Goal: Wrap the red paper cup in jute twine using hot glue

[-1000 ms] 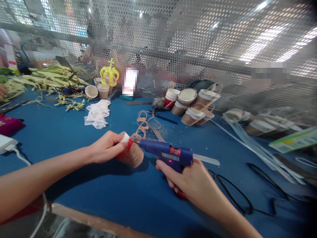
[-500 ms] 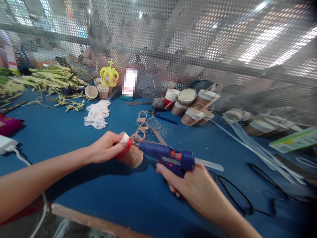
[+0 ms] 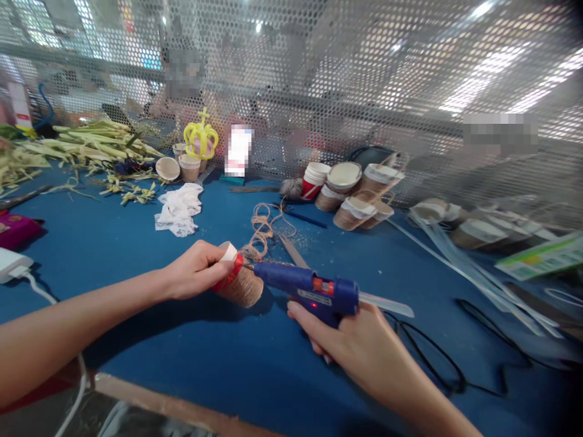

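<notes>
Tilted on its side, a paper cup [image 3: 246, 286] partly wound with brown twine is gripped near its rim by my left hand [image 3: 200, 270]. Red shows on the part of the cup without twine. My right hand [image 3: 339, 331] is wrapped round the handle of a blue glue gun [image 3: 296, 279], whose small red light is lit. The gun's metal nozzle points left and is at the red part of the cup, beside the twine's edge. A clear glue stick [image 3: 387, 303] sticks out of the gun's back. Loose twine [image 3: 260, 233] trails in loops behind the cup.
Scissors [image 3: 294, 250] lie behind the gun. Twine-wrapped cups [image 3: 355, 212] and red-and-white cups [image 3: 314, 182] stand at the back. Clear glue sticks [image 3: 473, 273] and a black cord [image 3: 432, 352] lie right. A crumpled white cloth [image 3: 180, 209] and a yellow crown [image 3: 200, 141] are left.
Almost nothing differs. The back of the glue gun has shifted very slightly, while its nozzle stays at the cup and my left hand keeps its hold.
</notes>
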### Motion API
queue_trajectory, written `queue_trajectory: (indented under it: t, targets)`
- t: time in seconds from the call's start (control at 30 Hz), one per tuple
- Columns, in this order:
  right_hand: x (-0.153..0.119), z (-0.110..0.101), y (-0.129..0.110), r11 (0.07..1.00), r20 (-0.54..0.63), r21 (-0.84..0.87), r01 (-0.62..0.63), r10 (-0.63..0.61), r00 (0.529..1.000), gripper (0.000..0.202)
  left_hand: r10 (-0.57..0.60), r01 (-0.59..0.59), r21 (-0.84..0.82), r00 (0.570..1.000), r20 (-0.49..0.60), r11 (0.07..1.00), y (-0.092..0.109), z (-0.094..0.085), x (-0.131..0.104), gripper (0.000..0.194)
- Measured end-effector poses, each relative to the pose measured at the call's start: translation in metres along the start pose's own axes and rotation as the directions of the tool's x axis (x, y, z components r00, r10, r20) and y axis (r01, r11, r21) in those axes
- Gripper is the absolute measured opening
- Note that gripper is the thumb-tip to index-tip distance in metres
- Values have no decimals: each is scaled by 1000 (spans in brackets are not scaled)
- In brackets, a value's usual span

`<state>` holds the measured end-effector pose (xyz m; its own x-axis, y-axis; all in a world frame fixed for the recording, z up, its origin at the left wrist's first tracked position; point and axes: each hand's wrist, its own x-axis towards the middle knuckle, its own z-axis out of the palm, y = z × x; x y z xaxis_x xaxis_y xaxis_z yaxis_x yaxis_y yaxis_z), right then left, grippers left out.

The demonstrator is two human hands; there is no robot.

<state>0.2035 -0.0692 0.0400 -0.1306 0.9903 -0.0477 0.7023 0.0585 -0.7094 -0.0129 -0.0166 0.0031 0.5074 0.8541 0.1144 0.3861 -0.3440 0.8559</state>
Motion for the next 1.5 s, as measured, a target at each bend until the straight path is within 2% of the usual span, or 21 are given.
queue_trajectory:
  t: [0.1,0.2,0.37,0.6,0.77,0.9,1.0,1.13,1.3,1.5]
  targets:
    - [0,0,2,1000,39,-30,5,-4,999,23,-8,8,-15,1000,0,1000,0,0,0,36]
    - [-1,0,6,995,30,-98,17,-14,999,26,1,0,-35,1000,10,999,2,0,0,36]
    - [1,0,12,979,40,-110,170,-166,985,26,12,-12,-23,1000,9,1000,3,-1,0,34]
    - [4,2,18,964,-28,-180,196,-204,978,25,31,-31,-19,999,11,999,1,0,0,31]
    - [2,-1,22,950,28,-141,280,-279,960,23,44,-44,-45,999,4,998,1,0,-1,32]
    - [3,-1,14,944,-9,-120,307,-310,951,14,27,-27,-39,1000,-9,999,1,0,-1,33]
    - [1,4,9,943,-39,-113,313,-319,947,15,-14,15,-117,1000,7,993,1,0,-1,33]
    - [-6,9,12,898,-33,-140,418,-426,904,8,-75,83,-265,996,41,961,3,2,0,32]
    - [-13,9,16,836,79,-143,529,-523,849,9,-161,155,-339,987,10,928,4,4,2,28]
    - [-15,11,18,791,141,-206,576,-558,818,16,-120,130,-405,992,49,905,8,4,3,29]
